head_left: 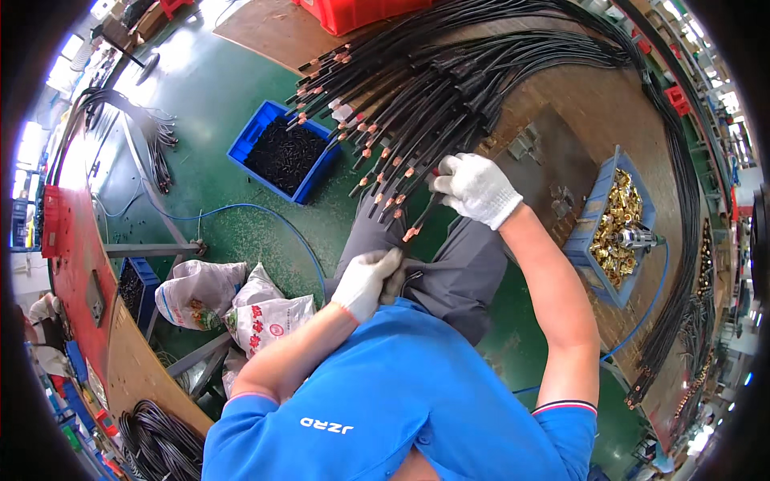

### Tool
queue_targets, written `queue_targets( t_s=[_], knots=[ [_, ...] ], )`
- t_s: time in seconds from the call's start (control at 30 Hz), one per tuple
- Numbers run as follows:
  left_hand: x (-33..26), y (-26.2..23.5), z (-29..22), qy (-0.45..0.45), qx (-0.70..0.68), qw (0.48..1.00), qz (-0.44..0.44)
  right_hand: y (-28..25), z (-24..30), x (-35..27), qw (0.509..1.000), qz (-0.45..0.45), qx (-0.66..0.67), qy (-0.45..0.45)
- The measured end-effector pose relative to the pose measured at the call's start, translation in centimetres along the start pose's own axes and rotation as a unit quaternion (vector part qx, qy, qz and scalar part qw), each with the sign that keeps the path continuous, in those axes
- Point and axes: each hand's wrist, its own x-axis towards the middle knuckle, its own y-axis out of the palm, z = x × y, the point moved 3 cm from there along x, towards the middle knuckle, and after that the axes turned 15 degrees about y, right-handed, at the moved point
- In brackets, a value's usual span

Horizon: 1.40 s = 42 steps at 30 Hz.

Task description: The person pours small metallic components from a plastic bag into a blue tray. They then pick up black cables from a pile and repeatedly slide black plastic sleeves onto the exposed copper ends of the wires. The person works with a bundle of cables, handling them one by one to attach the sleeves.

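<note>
A thick bundle of black cables (449,88) lies over the bench, its stripped copper ends hanging toward my lap. My right hand (475,188), in a white knit glove, pinches one black cable (427,210) near those ends. Bare copper strands (411,234) show at that cable's lower tip. A small red spot shows beside the right fingertips; I cannot make out what it is. Over my lap, just below the copper tip, my gloved left hand (365,280) has its fingers curled closed. Whatever it may hold is hidden.
Right of my hands, a blue crate (589,280) of brass fittings stands on the wooden bench (553,88), with a metal air tool (639,238) on top. A blue bin (265,180) of black pieces sits on the floor. White sacks (269,321) and a blue hose (281,220) lie left.
</note>
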Motion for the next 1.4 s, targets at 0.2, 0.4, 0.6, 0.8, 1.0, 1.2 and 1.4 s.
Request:
queue_targets(
  t_s=[0.2, 0.4, 0.6, 0.8, 1.0, 1.2, 1.4],
  knots=[
    [1.6, -6.0, 0.6, 0.054, -0.05, 0.997, -0.035, -1.1, 1.0, 0.1, 1.0, 0.02, 0.003, 0.019],
    [3.3, -2.2, -2.0, 0.139, -0.066, 0.987, 0.041, -2.6, 1.3, 0.3, 0.995, -0.07, 0.075, 0.006],
    [3.7, -0.5, -1.6, 0.174, 0.087, 0.981, 0.022, -2.3, 1.7, 2.0, 0.998, -0.046, 0.031, -0.016],
    [4.0, -0.1, -1.9, 0.134, 0.02, 0.989, 0.058, -2.0, 1.7, 3.9, 0.995, 0.07, -0.042, -0.05],
    [4.6, 1.0, -3.1, 0.07, 0.039, 0.996, 0.03, -0.7, 0.9, 4.1, 0.991, 0.088, -0.052, -0.087],
    [4.2, 1.9, -4.0, 0.124, 0.227, 0.966, 0.003, 0.2, 0.1, 4.3, 0.99, 0.112, -0.042, -0.072],
    [3.2, 1.7, -4.0, 0.12, 0.209, 0.971, -0.003, 0.6, -0.8, 4.2, 0.992, 0.106, -0.015, -0.073]
  ],
)
